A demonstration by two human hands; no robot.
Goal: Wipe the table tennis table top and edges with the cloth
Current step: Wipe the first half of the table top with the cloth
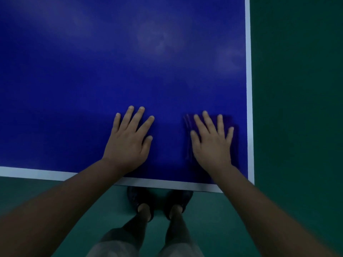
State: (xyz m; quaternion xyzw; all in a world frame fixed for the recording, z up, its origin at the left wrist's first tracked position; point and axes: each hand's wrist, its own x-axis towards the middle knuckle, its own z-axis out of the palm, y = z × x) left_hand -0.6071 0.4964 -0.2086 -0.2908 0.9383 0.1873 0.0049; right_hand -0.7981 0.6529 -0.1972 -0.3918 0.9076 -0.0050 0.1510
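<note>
A big flat table tennis table with a dark blue top [111, 71] fills most of the view from the head camera. A thin white line [249, 89] runs along its right side, and the same white line runs along the near side too, and the two meet at the corner close to the person. The right hand [213, 143] lies flat on a folded purple cloth [234, 145], with its fingers straight and spread apart, pressing the cloth down onto the table. The cloth sits near that right corner, just beside the white line on the right and not far from the near edge. It is almost the same colour as the table, so its edges are hard to see. The left hand [130, 140] lies flat on the bare blue top, well to the left of the cloth, with its fingers straight and spread too, holding nothing. Below the table edge are two feet in dark shoes [137, 199] standing on a green floor [297, 127].
</note>
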